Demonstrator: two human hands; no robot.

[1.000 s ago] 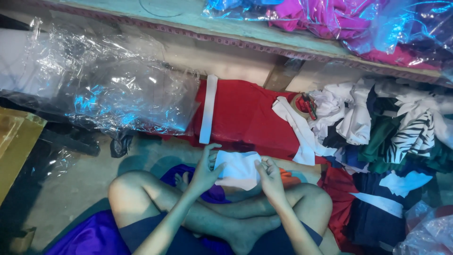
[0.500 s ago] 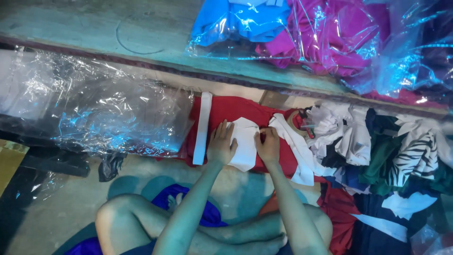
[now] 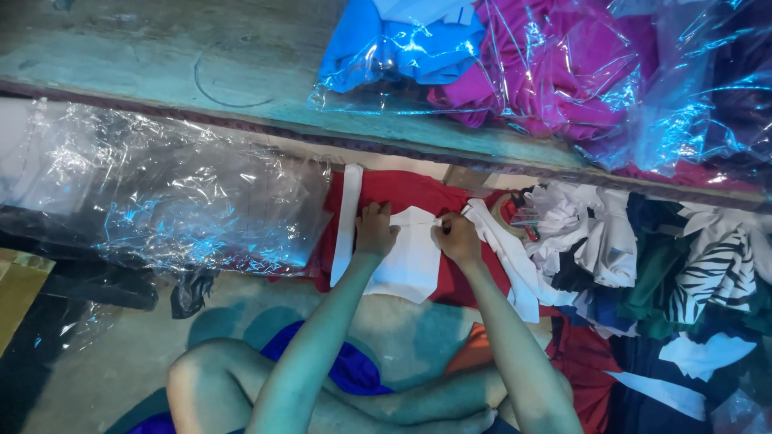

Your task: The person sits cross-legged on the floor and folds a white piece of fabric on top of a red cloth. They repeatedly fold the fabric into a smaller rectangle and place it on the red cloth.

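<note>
Two bare hands are out in the middle of the frame, both on one white fabric piece (image 3: 410, 253). That piece lies flat on a red garment (image 3: 402, 193) spread on the floor at centre, just below a long ledge (image 3: 161, 56) that runs across the top.

The left hand (image 3: 375, 229) sits on the upper left corner of the white piece, fingers curled down and pinching its edge. The right hand (image 3: 456, 237) is at the upper right corner, knuckles up, fingers closed on the cloth there. Both forearms reach up from the bottom of the frame, nearly parallel, wrists straight, over crossed bare legs at the lower centre.

Count the rest. One white strip (image 3: 348, 225) lies lengthwise along the left side of the red garment, just beside the left hand. One more white band (image 3: 507, 257) runs diagonally just right of the right hand. One big sheet of clear plastic (image 3: 161, 193) fills the left. Two bagged bundles sit on the ledge at upper right: one blue (image 3: 402, 40), one magenta (image 3: 555, 72). A mixed heap of clothes (image 3: 659, 265), white, green, navy and zebra-striped, is piled at the right.
</note>
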